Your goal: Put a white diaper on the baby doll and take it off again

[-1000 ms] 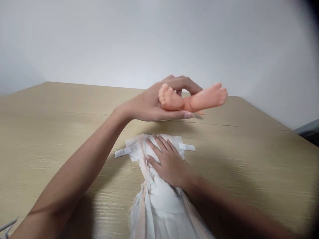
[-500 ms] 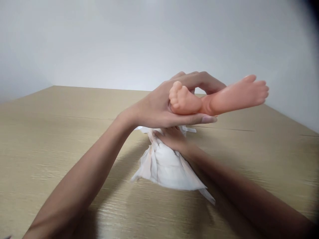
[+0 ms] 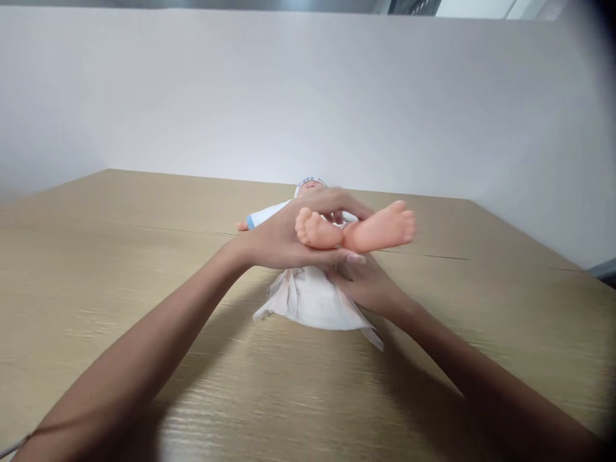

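In the head view, has the left hand (image 3: 283, 240) clamped around the doll (image 3: 382, 228) at its 2 ankles, with both feet above the diaper (image 3: 315, 303). Shows the doll's head and 1 sleeved arm beyond, over the table (image 3: 120, 269). Rests the right hand (image 3: 373, 287) beside the diaper's edge; cannot tell its grip, with fingers hidden.

Left hand (image 3: 282, 239) gripping doll (image 3: 385, 229) by legs; right hand (image 3: 375, 282) at white diaper (image 3: 317, 303) below.
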Tool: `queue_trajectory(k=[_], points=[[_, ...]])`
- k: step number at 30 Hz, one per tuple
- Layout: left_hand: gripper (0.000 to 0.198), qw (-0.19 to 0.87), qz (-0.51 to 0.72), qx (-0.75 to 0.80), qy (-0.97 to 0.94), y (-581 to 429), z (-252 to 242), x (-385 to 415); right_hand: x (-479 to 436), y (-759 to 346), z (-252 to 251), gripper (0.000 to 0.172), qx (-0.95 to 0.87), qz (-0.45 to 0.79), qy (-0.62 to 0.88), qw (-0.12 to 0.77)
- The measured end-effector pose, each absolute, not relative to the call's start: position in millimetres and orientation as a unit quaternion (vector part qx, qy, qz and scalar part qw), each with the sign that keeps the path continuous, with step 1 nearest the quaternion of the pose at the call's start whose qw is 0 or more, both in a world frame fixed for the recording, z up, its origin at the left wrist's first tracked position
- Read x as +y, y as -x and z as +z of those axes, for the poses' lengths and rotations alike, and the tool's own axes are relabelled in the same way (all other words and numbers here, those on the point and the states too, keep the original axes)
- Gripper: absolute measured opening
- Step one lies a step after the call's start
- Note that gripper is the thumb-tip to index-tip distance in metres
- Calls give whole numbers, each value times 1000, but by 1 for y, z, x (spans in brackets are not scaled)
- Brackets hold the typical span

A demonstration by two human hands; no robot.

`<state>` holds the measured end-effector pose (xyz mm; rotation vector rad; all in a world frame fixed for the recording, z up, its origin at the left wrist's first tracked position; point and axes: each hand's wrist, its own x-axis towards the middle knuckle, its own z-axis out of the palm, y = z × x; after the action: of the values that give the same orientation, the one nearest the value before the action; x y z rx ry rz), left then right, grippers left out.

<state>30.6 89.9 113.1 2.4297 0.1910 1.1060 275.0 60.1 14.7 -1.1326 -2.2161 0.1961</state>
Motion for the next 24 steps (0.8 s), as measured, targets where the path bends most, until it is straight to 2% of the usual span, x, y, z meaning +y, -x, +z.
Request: queue_trajectory(k=[2, 5, 7, 10, 15, 19, 22, 24], points=[[40, 248, 400, 67, -880, -31, 105, 86, 41, -283, 14, 38, -812, 69, 459, 354], [38, 263, 390, 83, -879, -34, 95, 77, 21, -286, 13, 61, -759, 15, 472, 448], [36, 268, 380, 106, -879, -36, 89, 69, 16, -284, 14, 63, -767, 15, 444, 463], [37, 280, 365, 127, -879, -36, 83, 58, 19, -281, 20, 46, -799, 61, 417, 429], [55, 300, 341, 202, -868, -9, 77, 45, 29, -297, 27, 54, -861, 26, 390, 324], [47, 225, 304, 274, -884, 32, 63, 40, 33, -321, 18, 46, -883, 11, 360, 301], [40, 181, 300, 256, -901, 54, 42, 40, 38, -338, 5, 42, -903, -18, 328, 277], [42, 160, 277, 230, -919, 63, 26, 41, 42, -345, -4, 41, -913, -46, 310, 261]])
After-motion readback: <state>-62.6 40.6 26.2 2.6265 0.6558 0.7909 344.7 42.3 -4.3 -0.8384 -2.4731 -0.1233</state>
